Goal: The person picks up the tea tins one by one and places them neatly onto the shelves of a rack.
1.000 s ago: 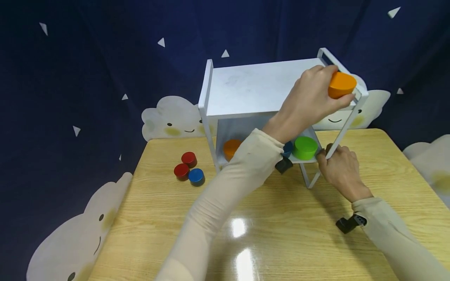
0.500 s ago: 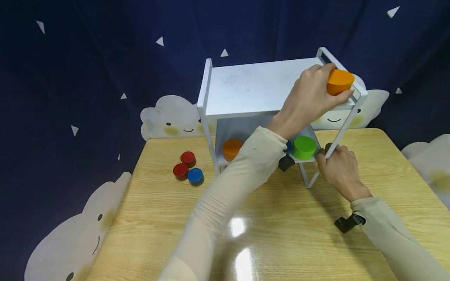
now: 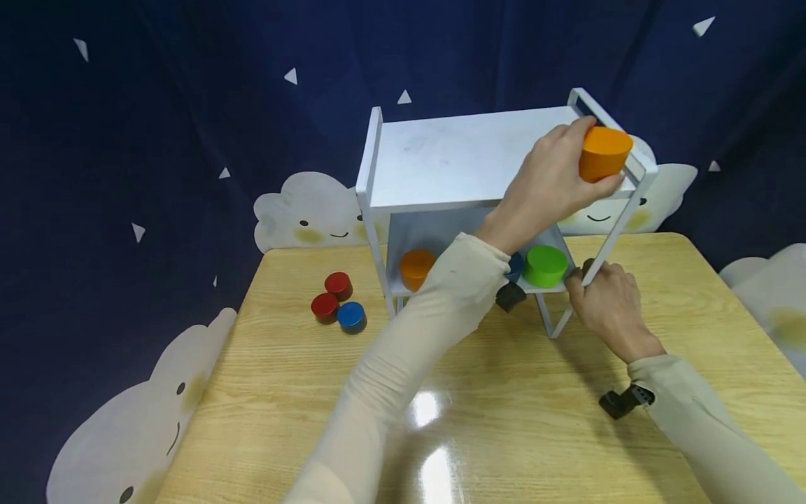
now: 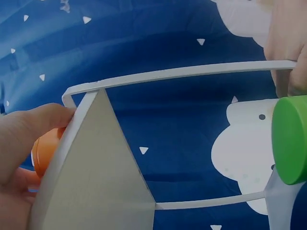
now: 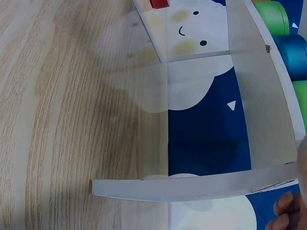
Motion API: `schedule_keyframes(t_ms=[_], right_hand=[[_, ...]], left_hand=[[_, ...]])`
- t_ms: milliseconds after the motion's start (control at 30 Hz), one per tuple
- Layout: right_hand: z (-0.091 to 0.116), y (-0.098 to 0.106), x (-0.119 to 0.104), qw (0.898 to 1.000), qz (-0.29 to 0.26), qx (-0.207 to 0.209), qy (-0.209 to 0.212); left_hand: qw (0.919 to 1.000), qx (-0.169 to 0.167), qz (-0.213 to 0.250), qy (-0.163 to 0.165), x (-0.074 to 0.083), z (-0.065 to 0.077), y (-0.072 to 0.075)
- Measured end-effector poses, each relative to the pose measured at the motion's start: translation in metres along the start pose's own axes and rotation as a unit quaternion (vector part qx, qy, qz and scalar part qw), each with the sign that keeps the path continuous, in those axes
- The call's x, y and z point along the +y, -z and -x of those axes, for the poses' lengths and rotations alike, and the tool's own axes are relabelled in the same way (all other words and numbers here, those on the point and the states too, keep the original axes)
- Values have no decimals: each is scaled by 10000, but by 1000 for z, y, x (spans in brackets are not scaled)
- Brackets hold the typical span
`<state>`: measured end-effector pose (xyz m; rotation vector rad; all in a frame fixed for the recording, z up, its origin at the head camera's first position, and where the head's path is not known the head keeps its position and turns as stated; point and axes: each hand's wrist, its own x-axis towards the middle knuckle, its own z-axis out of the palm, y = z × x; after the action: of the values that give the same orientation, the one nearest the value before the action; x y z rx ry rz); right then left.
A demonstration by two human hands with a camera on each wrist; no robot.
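Observation:
At the top right corner of the white two-tier shelf (image 3: 466, 164), my left hand (image 3: 549, 178) holds an orange cylinder block (image 3: 606, 155) between thumb and fingers. The block is beside the raised right rail; whether it touches the top board cannot be told. In the left wrist view, the board partly hides that orange block (image 4: 47, 151). My right hand (image 3: 607, 304) grips the shelf's right side frame near the lower tier. On that tier sit an orange block (image 3: 416, 269), a blue block (image 3: 515, 267) and a green block (image 3: 546, 266). My left forearm covers its middle.
Left of the shelf, two red blocks (image 3: 338, 285) and a blue block (image 3: 352, 318) stand close together on the wooden table (image 3: 277, 406). Behind hangs a dark blue curtain (image 3: 189, 126) with cloud cutouts (image 3: 308, 217). The right wrist view shows another green block (image 5: 271, 18) on the lower tier.
My left hand and the orange block have shifted slightly left, away from the right rail, and more of the block's side shows. The right hand stays on the frame.

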<state>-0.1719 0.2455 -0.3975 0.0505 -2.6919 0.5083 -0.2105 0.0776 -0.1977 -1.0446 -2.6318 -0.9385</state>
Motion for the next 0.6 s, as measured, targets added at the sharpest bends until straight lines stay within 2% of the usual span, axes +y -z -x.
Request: schedule_keyframes(t_ms=[133,333,600], right_hand=[[0,0,0,10000,-72,-33,-27],[3,1,-1,9995,-231,-101,-174],[6,1,0,9992,-255,299,76]], left_hand=[[9996,-132,233,101,-3,1,2],[9992,-120,372,109,-2,3,4],[9987,-189,426,213,1,4,6]])
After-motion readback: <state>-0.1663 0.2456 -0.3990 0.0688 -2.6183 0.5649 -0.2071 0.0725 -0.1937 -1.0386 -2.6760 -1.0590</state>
